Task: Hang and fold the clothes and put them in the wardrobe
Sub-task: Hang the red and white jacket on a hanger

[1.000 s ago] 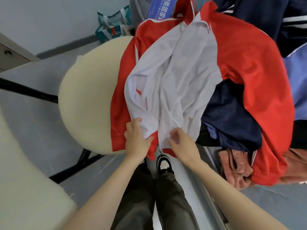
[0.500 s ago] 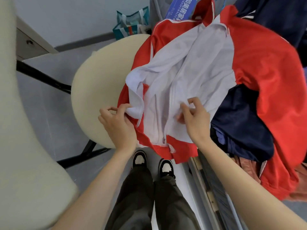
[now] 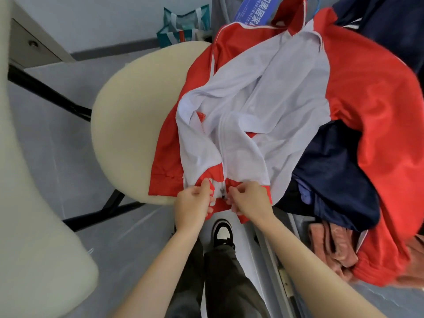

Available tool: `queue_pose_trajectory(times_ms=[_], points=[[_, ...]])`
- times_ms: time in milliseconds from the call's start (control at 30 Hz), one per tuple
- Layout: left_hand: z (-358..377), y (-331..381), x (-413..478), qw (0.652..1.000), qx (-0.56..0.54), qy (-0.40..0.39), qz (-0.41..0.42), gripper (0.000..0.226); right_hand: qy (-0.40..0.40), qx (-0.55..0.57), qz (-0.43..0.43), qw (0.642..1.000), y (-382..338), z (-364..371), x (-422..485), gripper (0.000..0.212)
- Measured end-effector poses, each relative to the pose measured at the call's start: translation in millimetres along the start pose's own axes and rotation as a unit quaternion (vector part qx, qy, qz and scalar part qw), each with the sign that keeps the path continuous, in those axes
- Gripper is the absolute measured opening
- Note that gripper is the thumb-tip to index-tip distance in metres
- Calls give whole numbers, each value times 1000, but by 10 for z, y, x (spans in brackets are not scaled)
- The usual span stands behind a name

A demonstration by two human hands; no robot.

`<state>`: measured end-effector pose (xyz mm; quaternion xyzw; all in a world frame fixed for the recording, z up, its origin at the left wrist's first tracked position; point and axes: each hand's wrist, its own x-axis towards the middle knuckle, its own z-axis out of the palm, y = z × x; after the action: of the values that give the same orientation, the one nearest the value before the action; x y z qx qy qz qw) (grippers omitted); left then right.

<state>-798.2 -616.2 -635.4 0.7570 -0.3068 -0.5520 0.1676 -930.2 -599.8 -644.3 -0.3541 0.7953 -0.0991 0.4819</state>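
Cream chair seat [image 3: 128, 125], right edge: red-white jacket [image 3: 252, 115] draped; left hand [image 3: 192, 204], right hand [image 3: 249, 199] pinch hem beside zipper [image 3: 222, 193].

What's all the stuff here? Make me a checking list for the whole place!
Surface: cream seat, partly under the jacket.
Job's things: red jacket, white lining up; navy garment and pink garment beside it.
Clutter: teal bag behind the seat.
Grippers: left hand and right hand each pinch the jacket's hem, either side of the zip.
Cables: nothing seen.
Surroundings: grey floor.
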Motion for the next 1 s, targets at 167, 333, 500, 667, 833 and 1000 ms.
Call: queue_pose_trajectory(times_ms=[167,333,500,667,833,1000], points=[[123,104,97,967,-152,-91,-184,22,-47,321,196,925,134,232,-40,27],[204,279,188,920,-298,-102,-233,16,-5,453,249,856,103,280,-52,15],[135,264,280,907,-318,-138,-240,33,-86,568,233,785,96,169,-81,10],[28,255,200,883,-389,-157,-211,15,-169,620,165,748,140,-44,-194,11],[-72,204,27,872,-410,-178,-197,26,-194,634,123,739,148,-33,-351,26],[-145,143,-81,905,-337,-201,-164,15,-218,640,83,732,173,-10,-454,11]])
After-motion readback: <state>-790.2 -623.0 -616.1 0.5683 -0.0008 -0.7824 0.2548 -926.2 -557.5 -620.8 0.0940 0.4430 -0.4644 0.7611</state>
